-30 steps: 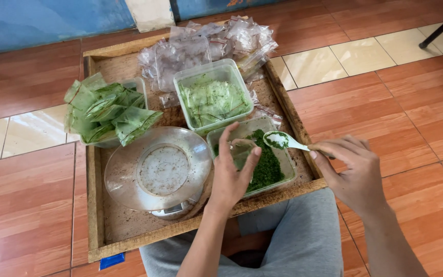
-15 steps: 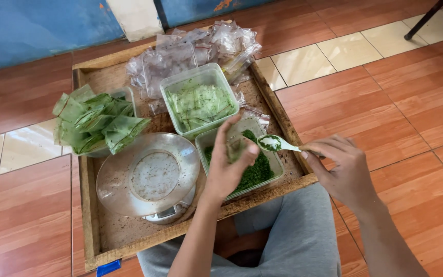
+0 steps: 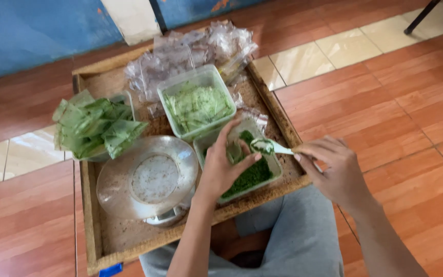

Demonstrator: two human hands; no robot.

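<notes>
My left hand (image 3: 221,166) hovers over a clear tub of dark green granules (image 3: 255,177) and pinches a small clear plastic bag (image 3: 235,152) between thumb and fingers. My right hand (image 3: 334,169) grips a white spoon (image 3: 268,147) by its handle. The spoon's bowl carries a heap of the green granules and sits right at the bag, next to my left fingertips. Both hands are above the near right corner of a wooden tray (image 3: 85,205) that rests in front of my knees.
On the tray are a tub of pale green shreds (image 3: 198,105), a pile of filled green packets (image 3: 96,125), a clear bowl on a small scale (image 3: 147,177) and a heap of empty clear bags (image 3: 190,51). Tiled floor surrounds it; a blue wall stands behind.
The loaded spoon has come a little closer to my left fingers and the bag. My left hand stays over the dark green tub. The view has shifted slightly.
</notes>
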